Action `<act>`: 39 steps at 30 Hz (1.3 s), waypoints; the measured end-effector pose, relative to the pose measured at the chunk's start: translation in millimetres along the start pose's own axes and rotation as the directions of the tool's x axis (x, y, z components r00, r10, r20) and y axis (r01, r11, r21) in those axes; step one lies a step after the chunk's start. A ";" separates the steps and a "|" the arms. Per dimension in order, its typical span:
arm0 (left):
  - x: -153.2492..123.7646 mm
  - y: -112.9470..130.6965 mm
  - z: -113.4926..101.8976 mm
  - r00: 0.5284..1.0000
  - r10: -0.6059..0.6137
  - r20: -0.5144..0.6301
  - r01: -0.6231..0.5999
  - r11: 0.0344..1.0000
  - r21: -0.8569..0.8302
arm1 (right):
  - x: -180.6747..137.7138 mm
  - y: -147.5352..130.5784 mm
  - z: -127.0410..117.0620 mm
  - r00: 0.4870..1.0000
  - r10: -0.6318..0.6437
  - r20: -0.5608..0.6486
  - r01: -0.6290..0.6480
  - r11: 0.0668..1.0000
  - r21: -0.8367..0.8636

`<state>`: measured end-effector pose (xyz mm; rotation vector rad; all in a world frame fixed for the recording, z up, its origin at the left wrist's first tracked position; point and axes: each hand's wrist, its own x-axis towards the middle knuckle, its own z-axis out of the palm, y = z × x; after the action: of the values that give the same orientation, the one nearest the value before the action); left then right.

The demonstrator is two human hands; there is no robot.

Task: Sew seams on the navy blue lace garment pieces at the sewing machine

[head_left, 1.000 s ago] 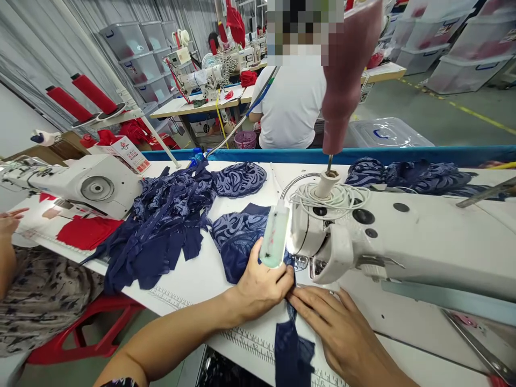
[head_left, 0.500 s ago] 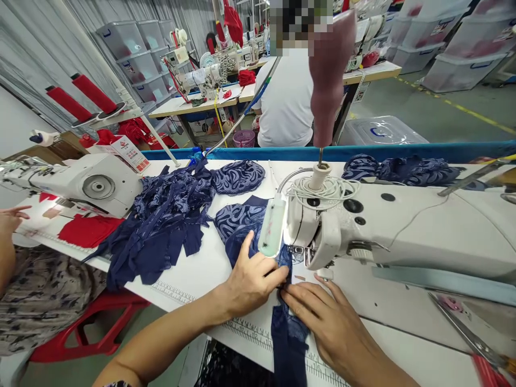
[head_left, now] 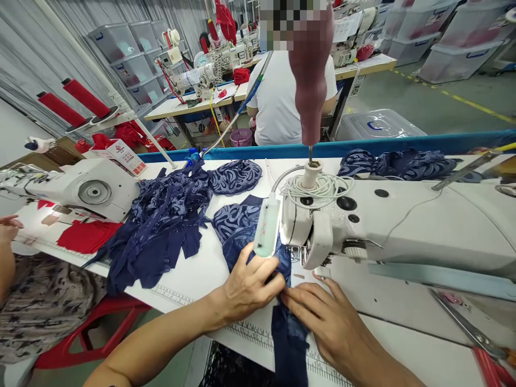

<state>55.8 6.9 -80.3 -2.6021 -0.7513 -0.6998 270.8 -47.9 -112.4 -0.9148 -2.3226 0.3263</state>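
My left hand (head_left: pixel 250 282) lies on a navy lace fabric piece (head_left: pixel 245 236) just in front of the white sewing machine (head_left: pixel 387 226), its fingers pressing and pinching the cloth near the needle. My right hand (head_left: pixel 326 317) rests flat beside it, fingertips holding down the same piece where it runs toward the table's front edge. The dark strip of that cloth (head_left: pixel 288 344) hangs over the edge between my hands. A maroon thread cone (head_left: pixel 310 70) stands on top of the machine.
A pile of navy fabric pieces (head_left: pixel 161 226) lies to the left, more (head_left: pixel 395 164) at the back right. Another sewing machine (head_left: pixel 76 188) with red cloth (head_left: pixel 86 236) and another person's hand (head_left: pixel 10 228) are at far left. Scissors (head_left: pixel 479 344) lie at right. A person in white (head_left: pixel 282 102) sits beyond.
My hands and the navy piece have shifted slightly up toward the needle; my left fingers have curled more onto the cloth. The camera view has drifted a little right.
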 end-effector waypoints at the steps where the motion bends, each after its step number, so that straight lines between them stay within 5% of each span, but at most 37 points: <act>1: -1.3 0.2 -0.8 0.999 0.035 0.008 -0.035 0.999 0.007 | -0.1 0.2 0.6 1.000 -0.007 -0.009 0.007 1.000 -0.010; 4: -5.3 3.5 -0.3 0.994 0.097 0.051 -0.097 0.995 0.012 | -0.8 0.7 2.3 1.000 -0.010 -0.015 0.009 1.000 -0.023; 12: -5.8 11.5 4.7 0.986 -0.096 0.137 0.110 0.989 -0.096 | -2.0 0.2 4.8 1.000 0.018 -0.008 -0.018 1.000 0.007; 24: -9.8 10.0 -7.1 0.947 0.006 0.322 0.020 0.997 -0.080 | -4.0 -1.6 8.6 0.996 -0.022 -0.082 0.020 0.999 -0.025; 39: 4.9 -10.5 18.1 0.947 -0.060 0.317 0.112 0.982 -0.149 | -1.7 12.1 1.1 0.998 0.010 -0.062 -0.020 0.985 -0.169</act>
<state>60.0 25.4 -90.6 -2.8873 -0.9401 -0.3908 277.5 -40.2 -119.3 -1.0099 -2.3146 0.1060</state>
